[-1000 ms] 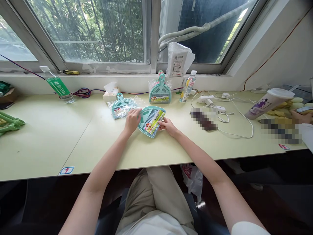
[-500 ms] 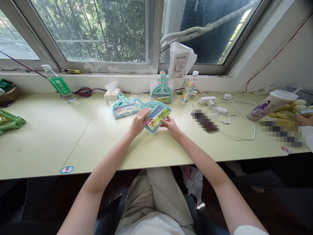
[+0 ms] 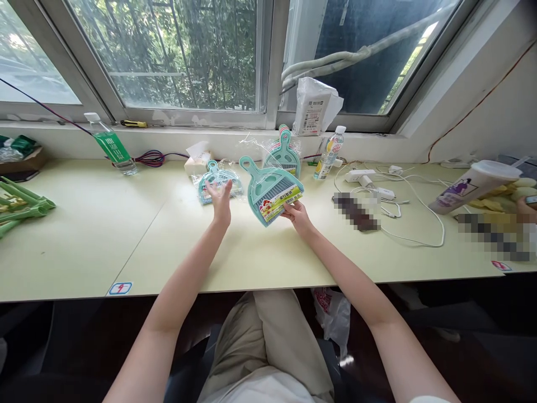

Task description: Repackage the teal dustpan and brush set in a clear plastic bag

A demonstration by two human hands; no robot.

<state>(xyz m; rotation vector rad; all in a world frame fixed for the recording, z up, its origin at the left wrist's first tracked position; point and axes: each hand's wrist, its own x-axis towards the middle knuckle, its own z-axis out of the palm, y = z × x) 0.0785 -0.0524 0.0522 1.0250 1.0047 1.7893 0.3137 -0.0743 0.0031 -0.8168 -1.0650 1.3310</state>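
Note:
A teal dustpan and brush set [image 3: 268,193] with a yellow-green label is tilted above the table. My right hand [image 3: 298,217] pinches its lower right edge. To its left my left hand [image 3: 221,204] is raised with fingers spread and nothing in it, in front of a second wrapped teal set [image 3: 210,184] lying on the table. Behind the held set, a stack of wrapped teal dustpans [image 3: 285,151] leans near the wall under the window sill.
On the pale table [image 3: 84,240] are a green-labelled bottle [image 3: 111,144], tissues [image 3: 198,160], a second bottle [image 3: 330,154], white cables with a power strip [image 3: 359,175] and a large cup [image 3: 474,184]. Another person's hand [image 3: 526,211] shows at the far right.
My left hand has let go of the held set and moved left, its fingers opening. The set has turned more upright in my right hand, and the camera view has shifted slightly.

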